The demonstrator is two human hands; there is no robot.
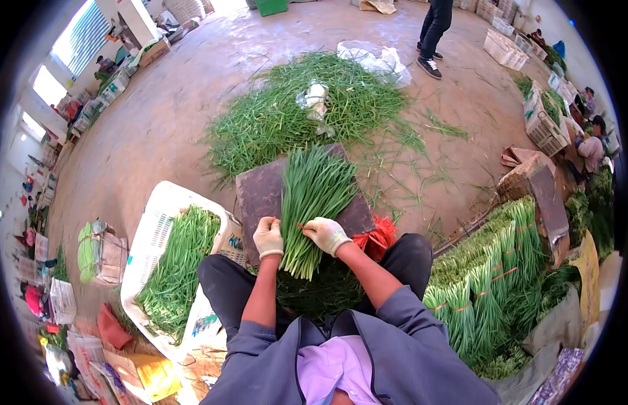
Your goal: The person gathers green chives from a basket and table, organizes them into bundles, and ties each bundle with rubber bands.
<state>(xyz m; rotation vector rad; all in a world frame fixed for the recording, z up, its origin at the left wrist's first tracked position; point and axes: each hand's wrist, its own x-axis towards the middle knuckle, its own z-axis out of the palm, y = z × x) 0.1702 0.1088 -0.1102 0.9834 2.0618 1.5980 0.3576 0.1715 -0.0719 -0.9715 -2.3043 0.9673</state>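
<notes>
At the green bundle [318, 182], left hand [268, 238] and right hand [327, 236], fingers pinching a red tie [301, 226], should pull evenly, snug without crushing stems.

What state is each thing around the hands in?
Left hand: gloved, pinching red tie
Right hand: gloved, pinching red tie
Red tie: at bunch's lower part, knotting unclear
Chive-like bunch: lying on dark board
Dark board: partly covered
White crate: open-topped, holding loose greens
Red strips: heaped beside board
Floor pile: loose, spread out
Stacked bundles: banded in red
</notes>
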